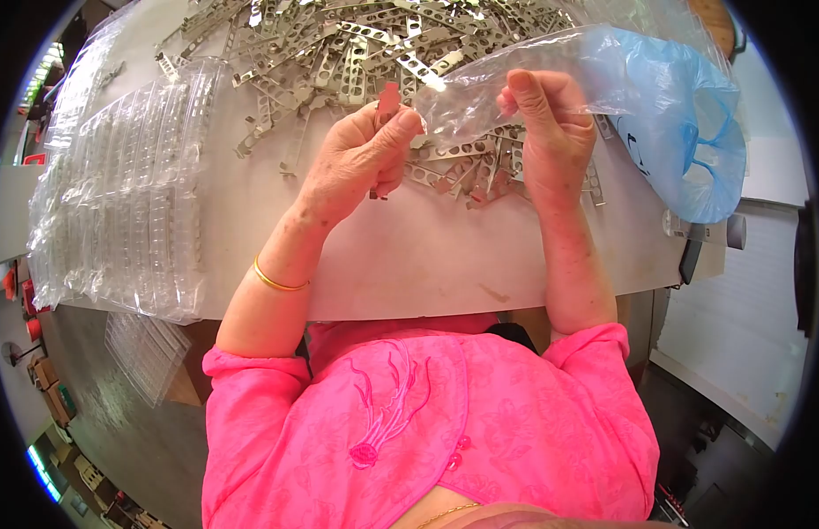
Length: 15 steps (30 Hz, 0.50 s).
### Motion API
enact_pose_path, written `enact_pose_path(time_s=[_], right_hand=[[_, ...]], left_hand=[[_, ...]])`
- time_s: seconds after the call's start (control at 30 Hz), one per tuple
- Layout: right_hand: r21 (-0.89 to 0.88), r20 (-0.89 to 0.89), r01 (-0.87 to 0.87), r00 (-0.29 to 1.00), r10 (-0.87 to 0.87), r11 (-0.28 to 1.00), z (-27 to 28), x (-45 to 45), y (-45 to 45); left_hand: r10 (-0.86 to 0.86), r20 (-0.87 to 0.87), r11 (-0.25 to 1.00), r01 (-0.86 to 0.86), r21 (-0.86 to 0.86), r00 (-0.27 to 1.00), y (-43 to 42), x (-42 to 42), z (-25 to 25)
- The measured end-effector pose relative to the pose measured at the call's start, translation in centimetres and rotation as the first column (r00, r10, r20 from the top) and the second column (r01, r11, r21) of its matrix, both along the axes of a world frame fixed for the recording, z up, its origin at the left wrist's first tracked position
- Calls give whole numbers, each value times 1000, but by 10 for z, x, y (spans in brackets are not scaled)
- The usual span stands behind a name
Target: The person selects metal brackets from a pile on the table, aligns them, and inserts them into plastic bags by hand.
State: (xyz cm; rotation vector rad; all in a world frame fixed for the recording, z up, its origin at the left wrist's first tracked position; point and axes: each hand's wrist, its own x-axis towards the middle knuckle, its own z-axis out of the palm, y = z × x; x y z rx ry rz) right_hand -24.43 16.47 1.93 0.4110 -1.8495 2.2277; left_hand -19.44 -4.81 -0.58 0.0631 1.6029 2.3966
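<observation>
Metal strip (388, 95) is located above the middle of the counter (401, 273), at the near side of the pile, held in my left hand (361, 159). My left fingers are curled round it, thumb laid across; its notched upper end projects above my fist and another end shows below. A clear plastic bag (471, 93) has one end just beside my left thumb; whether that thumb also pinches it, I cannot tell.

My right hand (550, 119) is raised at the bag, on the side toward the counter's right edge, with thumb upright and fingers bent. The film overlaps the fingers, and I cannot determine whether they grip it or merely touch it.

Behind both hands, a loose pile of perforated metal strips (352, 66) covers the far middle of the counter, pieces lying crosswise over one another. Ribbed clear plastic trays (119, 198) lie along the left edge, reaching the near left corner. A blue plastic bag (661, 106) lies at the right edge, crumpled, its handles toward the near right corner. A gold bracelet (277, 279) is on my left forearm.
</observation>
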Motion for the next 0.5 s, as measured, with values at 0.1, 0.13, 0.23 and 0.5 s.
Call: enact_pose_path(time_s=[0.1,0.13,0.23,0.5], right_hand=[[5,7,-35,999,35,999,-3,1,-3],[7,12,-64,998,64,998,-4,3,-4],[-10,38,-82,996,83,997,-4,3,-3],[-72,136,-95,985,104,993,-3,4,-7]], left_hand=[[-42,44,998,41,39,998,0,0,0],[-30,55,998,27,56,998,-1,0,-1],[-12,53,994,6,111,998,-3,-1,-1],[60,51,985,-67,159,997,-4,-1,3]])
